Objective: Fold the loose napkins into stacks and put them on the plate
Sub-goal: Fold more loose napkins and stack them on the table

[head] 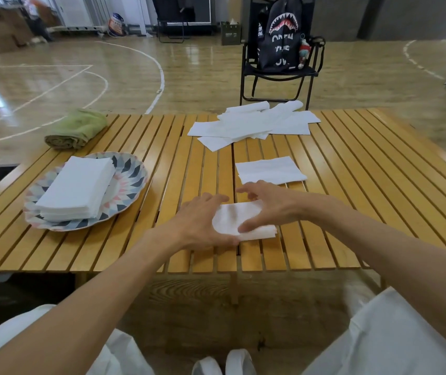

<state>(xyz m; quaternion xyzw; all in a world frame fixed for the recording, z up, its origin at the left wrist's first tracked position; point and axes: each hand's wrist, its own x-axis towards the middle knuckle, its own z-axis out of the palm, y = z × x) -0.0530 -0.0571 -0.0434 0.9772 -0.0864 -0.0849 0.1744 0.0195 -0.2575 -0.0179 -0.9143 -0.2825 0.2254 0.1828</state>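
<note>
Nearest the person, both hands work on one small folded napkin bundle [246, 221] lying on the slatted bench [351, 212]: the left hand [203, 220] lies flat with its fingers straight on the bundle's left edge, and the right hand [268, 207] arches over it, fingers loosely spread with the thumb against the near corner, neither hand gripping it, so this stack looks about ready to lift. Just beyond the right fingers lies a single napkin [270, 170], still to be folded. Well to the left of the left fingers, the patterned plate [132, 180] already carries a thick folded stack [75, 188]. Farthest out, past both hands, a loose napkin pile [254, 123] remains, suggesting the task is roughly halfway.
</note>
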